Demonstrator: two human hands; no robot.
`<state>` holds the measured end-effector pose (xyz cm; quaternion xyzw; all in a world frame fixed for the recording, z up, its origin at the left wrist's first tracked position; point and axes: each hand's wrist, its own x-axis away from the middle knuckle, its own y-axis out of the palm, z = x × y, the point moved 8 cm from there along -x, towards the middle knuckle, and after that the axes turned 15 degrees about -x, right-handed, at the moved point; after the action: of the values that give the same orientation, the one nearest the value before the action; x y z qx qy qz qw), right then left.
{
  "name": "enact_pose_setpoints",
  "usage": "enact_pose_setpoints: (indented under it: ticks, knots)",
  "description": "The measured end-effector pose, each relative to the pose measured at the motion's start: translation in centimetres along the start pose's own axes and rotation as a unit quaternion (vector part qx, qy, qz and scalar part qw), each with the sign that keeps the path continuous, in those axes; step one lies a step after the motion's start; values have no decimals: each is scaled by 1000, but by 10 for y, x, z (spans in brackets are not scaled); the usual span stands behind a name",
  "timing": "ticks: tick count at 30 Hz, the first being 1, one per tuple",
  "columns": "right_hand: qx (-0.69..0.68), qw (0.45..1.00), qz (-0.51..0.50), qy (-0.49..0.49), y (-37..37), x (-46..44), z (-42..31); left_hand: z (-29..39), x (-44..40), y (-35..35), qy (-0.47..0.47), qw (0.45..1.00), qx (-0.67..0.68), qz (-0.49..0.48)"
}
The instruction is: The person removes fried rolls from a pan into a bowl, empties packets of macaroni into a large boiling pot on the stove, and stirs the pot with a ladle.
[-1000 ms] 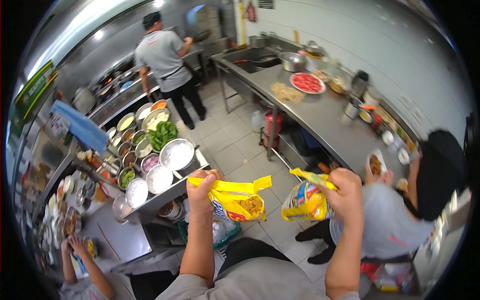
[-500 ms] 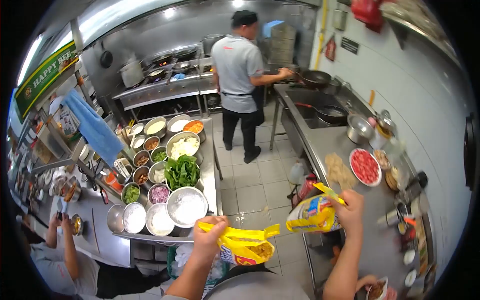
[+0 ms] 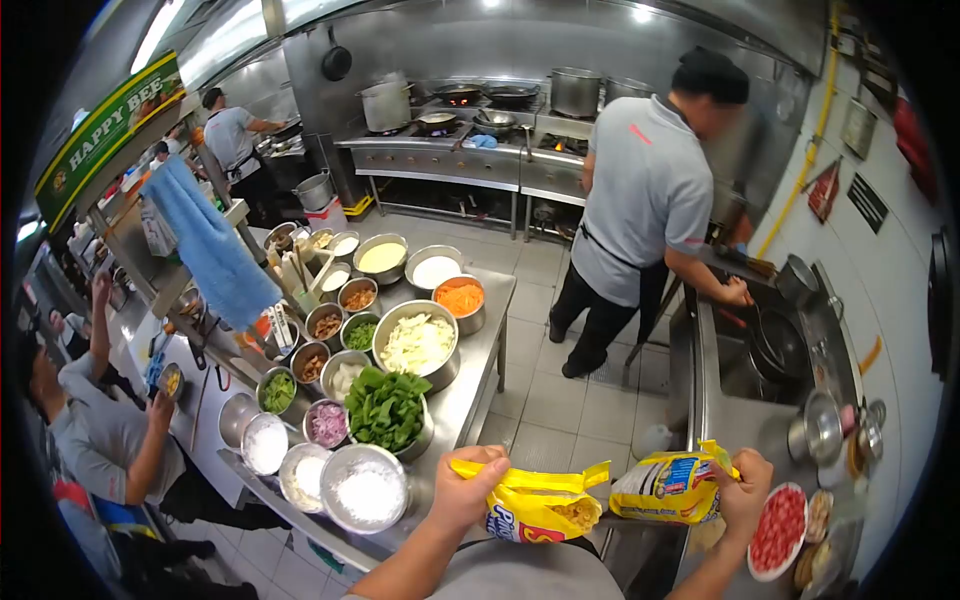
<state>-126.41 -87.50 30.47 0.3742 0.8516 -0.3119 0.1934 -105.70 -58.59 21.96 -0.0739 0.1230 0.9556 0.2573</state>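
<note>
My left hand (image 3: 466,494) is closed around the top edge of a yellow bag (image 3: 535,506) with blue and red print. Its torn mouth shows crumbly golden-brown contents. My right hand (image 3: 744,494) grips the corner of a second yellow bag (image 3: 655,490), which hangs tilted with its printed side towards me. The two bags are side by side in front of my waist, close together. Nearest to my right hand is an oval white plate of red chopped pieces (image 3: 778,530) on the steel counter.
At left, a steel table (image 3: 450,405) bears several bowls, with leafy greens (image 3: 388,408), shredded carrot (image 3: 460,298) and white powder (image 3: 368,490). A co-worker (image 3: 645,190) stands at the sink (image 3: 730,365), a hand on a pan handle. Stoves (image 3: 440,160) line the back wall.
My view has turned left and moved forward. Both bags stay in my hands and are now closer together. The co-worker at the sink has turned and leans over it, with the pan lower.
</note>
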Motion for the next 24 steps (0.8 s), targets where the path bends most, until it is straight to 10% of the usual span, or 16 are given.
enact_pose_setpoints:
  ticks: [24]
  knots:
    - [-160,933,-264,-185,311,-452,158,-32,-328,-28,171,945,61,273]
